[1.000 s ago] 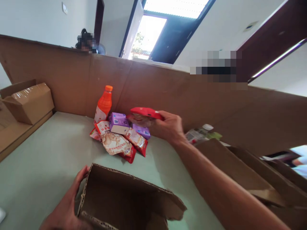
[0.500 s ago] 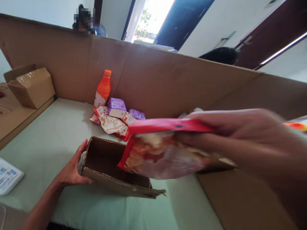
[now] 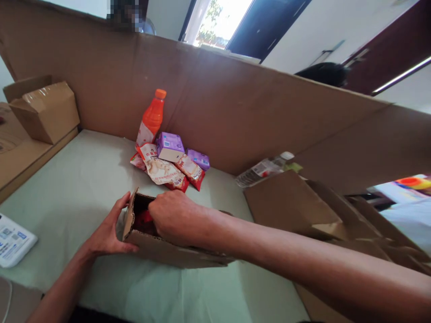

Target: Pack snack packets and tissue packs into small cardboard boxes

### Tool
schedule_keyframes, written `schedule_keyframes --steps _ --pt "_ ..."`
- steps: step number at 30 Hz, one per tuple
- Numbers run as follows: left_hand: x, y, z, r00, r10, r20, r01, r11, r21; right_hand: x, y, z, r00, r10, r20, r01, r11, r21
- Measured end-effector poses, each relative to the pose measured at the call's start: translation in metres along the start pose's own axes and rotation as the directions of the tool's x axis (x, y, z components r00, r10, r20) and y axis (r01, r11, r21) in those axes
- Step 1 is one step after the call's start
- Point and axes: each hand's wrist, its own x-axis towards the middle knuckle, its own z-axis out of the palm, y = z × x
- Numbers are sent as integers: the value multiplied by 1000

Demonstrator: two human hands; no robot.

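A small open-topped cardboard box (image 3: 158, 249) stands on the green cloth in front of me. My left hand (image 3: 107, 235) grips its left end, thumb on the near side and fingers at the far corner. Inside the opening, my right hand (image 3: 175, 216) is closed on a red snack packet (image 3: 145, 217). Only a bit of the packet's red edge shows; the box walls and the hand hide the rest, along with my right fingertips. Beyond the box lie several snack packets (image 3: 160, 169), two purple boxes (image 3: 171, 146) and an upright orange drink bottle (image 3: 152, 117).
Along the back runs a tall cardboard wall (image 3: 235, 116). At right, a clear plastic bottle (image 3: 259, 172) lies behind large cardboard boxes (image 3: 279, 197). A white packet (image 3: 15, 242) is at the left edge, with an open carton (image 3: 55, 114) farther back. People are partly visible beyond the wall.
My right hand has moved left and down, carrying the red snack packet from above the box into its opening. My left hand stays on the box's left end. The view has shifted slightly.
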Motion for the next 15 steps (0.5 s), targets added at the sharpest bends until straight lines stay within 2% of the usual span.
schedule_keyframes --steps 6,11,15 --pt "4 9 4 998 46 39 -48 998 48 -19 -13 -18 968 -101 232 122 989 -78" --pt "5 12 7 998 28 64 -32 997 66 -6 -7 -6 985 -123 120 119 992 41" --pt "5 11 8 998 29 51 -31 999 40 2 17 14 993 -119 21 105 935 340"
